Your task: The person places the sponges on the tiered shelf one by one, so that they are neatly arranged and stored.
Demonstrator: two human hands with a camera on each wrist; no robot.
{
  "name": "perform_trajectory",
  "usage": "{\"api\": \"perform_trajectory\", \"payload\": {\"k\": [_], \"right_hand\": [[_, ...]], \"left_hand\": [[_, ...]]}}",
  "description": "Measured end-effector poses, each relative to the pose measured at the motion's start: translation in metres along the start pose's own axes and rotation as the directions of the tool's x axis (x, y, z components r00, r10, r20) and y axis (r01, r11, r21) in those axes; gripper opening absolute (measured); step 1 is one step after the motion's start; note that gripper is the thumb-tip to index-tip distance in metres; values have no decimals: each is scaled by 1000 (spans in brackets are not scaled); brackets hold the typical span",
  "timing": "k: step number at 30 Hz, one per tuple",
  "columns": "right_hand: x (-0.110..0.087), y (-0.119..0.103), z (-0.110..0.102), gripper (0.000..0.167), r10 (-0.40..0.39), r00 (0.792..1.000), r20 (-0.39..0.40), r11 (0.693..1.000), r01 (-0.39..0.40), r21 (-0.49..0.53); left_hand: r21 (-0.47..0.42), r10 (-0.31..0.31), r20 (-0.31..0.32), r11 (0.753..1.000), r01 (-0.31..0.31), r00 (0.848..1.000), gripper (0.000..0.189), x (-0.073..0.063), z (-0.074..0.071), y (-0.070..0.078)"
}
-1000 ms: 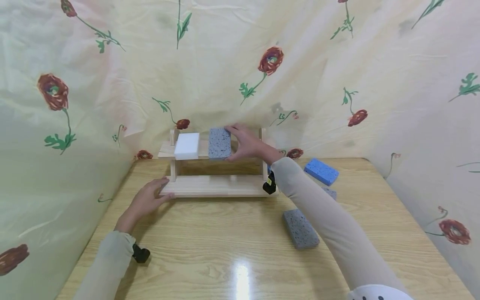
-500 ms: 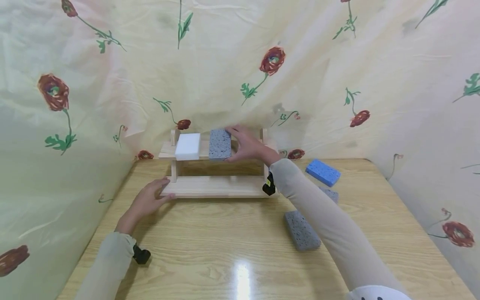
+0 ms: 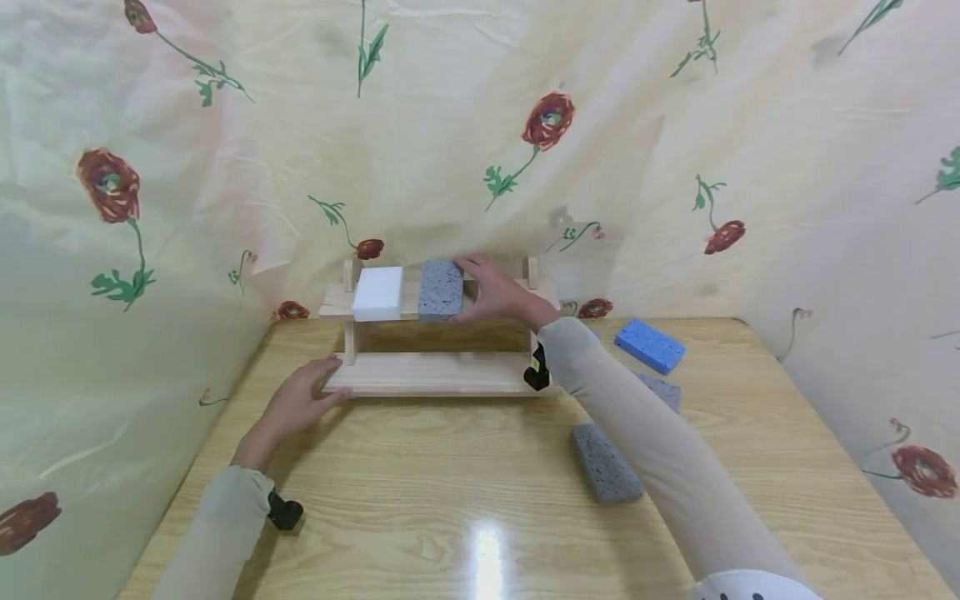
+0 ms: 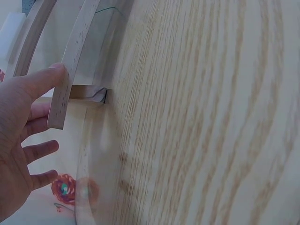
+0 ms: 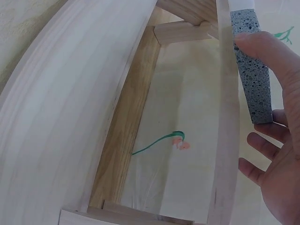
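Observation:
A two-tier wooden rack (image 3: 442, 375) stands against the back wall. On its upper tier lies a white sponge (image 3: 378, 293), with a grey speckled sponge (image 3: 441, 290) to its right. My right hand (image 3: 495, 292) grips the grey sponge at its right end, thumb on the near side; the right wrist view shows the thumb (image 5: 258, 47) and fingers around the sponge (image 5: 253, 70). My left hand (image 3: 298, 396) holds the left end of the lower tier. In the left wrist view, thumb and fingers pinch the board's end (image 4: 61, 103), the other fingers spread.
To the right on the wooden table (image 3: 420, 500) lie a blue sponge (image 3: 649, 346), a grey sponge (image 3: 606, 462) and another grey sponge (image 3: 662, 390), both partly behind my right sleeve (image 3: 667, 467). A flowered cloth (image 3: 420, 125) covers the walls.
Both hands keep their places on the rack and the grey sponge. The whole view has shifted very slightly; nothing else visibly moves.

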State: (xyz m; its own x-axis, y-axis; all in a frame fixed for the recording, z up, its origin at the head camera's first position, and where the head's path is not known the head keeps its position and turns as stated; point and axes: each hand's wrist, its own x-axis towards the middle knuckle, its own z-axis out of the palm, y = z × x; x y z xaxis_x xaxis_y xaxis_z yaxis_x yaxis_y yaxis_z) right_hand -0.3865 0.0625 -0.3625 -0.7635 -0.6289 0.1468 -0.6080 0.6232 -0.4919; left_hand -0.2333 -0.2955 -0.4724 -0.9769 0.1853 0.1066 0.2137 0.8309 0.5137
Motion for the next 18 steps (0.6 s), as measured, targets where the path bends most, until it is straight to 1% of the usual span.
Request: {"api": "perform_trajectory", "payload": {"k": [8, 18], "right_hand": [[2, 3, 2, 116, 15, 1000, 9, 999, -16, 41], [6, 4, 5, 117, 45, 998, 36, 998, -46, 34]], "left_hand": [[8, -3, 0, 1000, 3, 1000, 74, -1, -1, 1], [2, -2, -7, 1000, 2, 1000, 73, -2, 0, 2]]}}
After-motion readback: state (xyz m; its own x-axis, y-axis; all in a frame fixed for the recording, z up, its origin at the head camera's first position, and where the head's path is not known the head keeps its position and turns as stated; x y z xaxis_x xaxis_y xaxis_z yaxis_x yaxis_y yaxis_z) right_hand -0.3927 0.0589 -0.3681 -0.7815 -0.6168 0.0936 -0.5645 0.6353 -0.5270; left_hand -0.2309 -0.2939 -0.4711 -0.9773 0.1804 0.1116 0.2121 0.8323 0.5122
